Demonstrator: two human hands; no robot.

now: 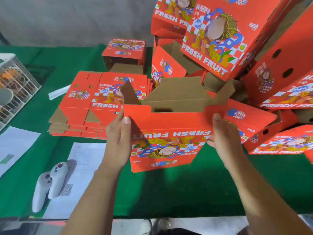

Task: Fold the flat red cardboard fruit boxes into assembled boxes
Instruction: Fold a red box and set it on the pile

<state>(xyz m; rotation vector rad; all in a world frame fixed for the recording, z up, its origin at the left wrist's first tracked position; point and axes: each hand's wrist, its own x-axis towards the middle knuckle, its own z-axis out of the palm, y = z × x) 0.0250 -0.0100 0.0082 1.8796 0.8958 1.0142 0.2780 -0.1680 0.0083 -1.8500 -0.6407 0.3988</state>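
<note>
A red fruit box (pixel 167 141) is held above the green table (pixel 186 192), opened into a tube with its print upside down and brown flaps sticking up at its far end. My left hand (pixel 118 138) grips its left side, thumb on the red front panel. My right hand (pixel 225 138) holds its right side, thumb up along the front edge, the other fingers hidden behind. A stack of flat red boxes (pixel 94 106) lies on the table to the left.
Assembled red boxes (pixel 218 39) are heaped at the back right and right. One opened box (pixel 124 53) stands behind the flat stack. Two white controllers (pixel 49 182) rest on paper sheets (pixel 81 170) at the front left. A white wire crate (pixel 15 85) sits far left.
</note>
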